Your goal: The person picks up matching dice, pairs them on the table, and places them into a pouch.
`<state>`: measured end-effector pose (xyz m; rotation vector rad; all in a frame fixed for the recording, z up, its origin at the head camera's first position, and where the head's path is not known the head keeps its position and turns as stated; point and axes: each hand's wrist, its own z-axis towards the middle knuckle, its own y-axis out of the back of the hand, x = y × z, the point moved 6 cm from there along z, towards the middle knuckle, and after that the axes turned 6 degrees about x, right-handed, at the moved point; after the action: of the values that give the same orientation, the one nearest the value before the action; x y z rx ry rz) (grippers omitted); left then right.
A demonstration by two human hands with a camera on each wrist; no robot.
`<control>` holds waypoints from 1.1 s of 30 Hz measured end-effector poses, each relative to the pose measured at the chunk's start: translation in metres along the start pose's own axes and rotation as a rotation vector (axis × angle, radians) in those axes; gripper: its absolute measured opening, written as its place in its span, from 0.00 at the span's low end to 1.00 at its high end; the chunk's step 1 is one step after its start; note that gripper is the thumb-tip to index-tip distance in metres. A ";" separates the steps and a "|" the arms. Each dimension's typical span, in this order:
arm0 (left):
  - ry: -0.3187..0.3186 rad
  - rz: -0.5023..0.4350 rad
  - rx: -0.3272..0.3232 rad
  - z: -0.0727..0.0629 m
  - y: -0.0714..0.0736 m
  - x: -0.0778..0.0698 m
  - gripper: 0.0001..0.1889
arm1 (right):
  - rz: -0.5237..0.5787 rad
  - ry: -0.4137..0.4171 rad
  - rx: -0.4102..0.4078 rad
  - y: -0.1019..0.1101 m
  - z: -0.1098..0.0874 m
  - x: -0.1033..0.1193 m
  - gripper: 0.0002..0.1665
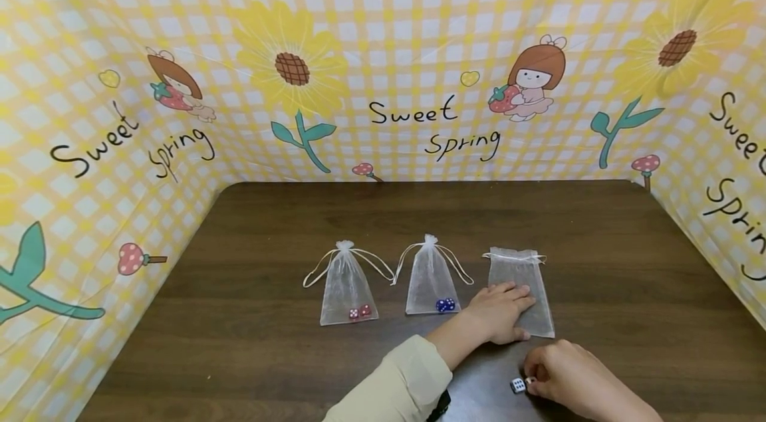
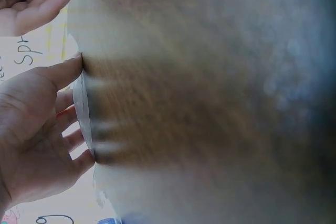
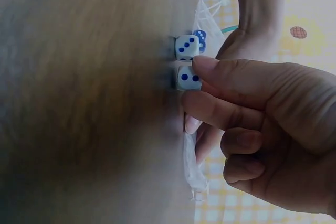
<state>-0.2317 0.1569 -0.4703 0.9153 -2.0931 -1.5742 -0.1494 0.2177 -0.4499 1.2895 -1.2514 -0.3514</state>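
Note:
My left hand (image 1: pixel 499 312) lies with fingers spread on a flat white organza bag (image 1: pixel 536 309) at the right of the row. In front of it, my right hand (image 1: pixel 571 372) pinches a white die (image 3: pixel 189 78) with blue pips between thumb and index finger, low at the tabletop. Right beside the pinched one sits a second white die (image 3: pixel 187 46), its three-pip face showing in the right wrist view. In the left wrist view, the fingertips of my left hand (image 2: pixel 37 124) press down along the bag's surface.
Two drawn-shut organza bags lie to the left on the dark wooden table (image 1: pixel 239 355): one bag (image 1: pixel 344 286) with red dice (image 1: pixel 360 312), another bag (image 1: pixel 427 279) with blue dice (image 1: pixel 445 305). A yellow checked cloth (image 1: pixel 383 76) rises behind and beside the table.

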 end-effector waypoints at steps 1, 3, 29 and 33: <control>0.000 -0.001 0.002 0.000 0.000 0.000 0.32 | 0.007 -0.002 0.009 -0.001 0.000 0.000 0.07; 0.000 -0.001 0.004 0.000 0.000 0.000 0.32 | 0.010 -0.002 0.017 -0.002 0.001 -0.001 0.07; 0.022 -0.029 0.035 -0.001 0.002 -0.001 0.27 | -0.005 0.036 -0.139 0.023 -0.014 -0.004 0.12; 0.039 -0.018 0.050 0.000 0.002 0.000 0.24 | -0.073 0.025 -0.257 0.035 -0.020 -0.006 0.12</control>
<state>-0.2324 0.1572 -0.4689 0.9764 -2.1118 -1.5070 -0.1495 0.2448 -0.4189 1.1169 -1.1000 -0.5295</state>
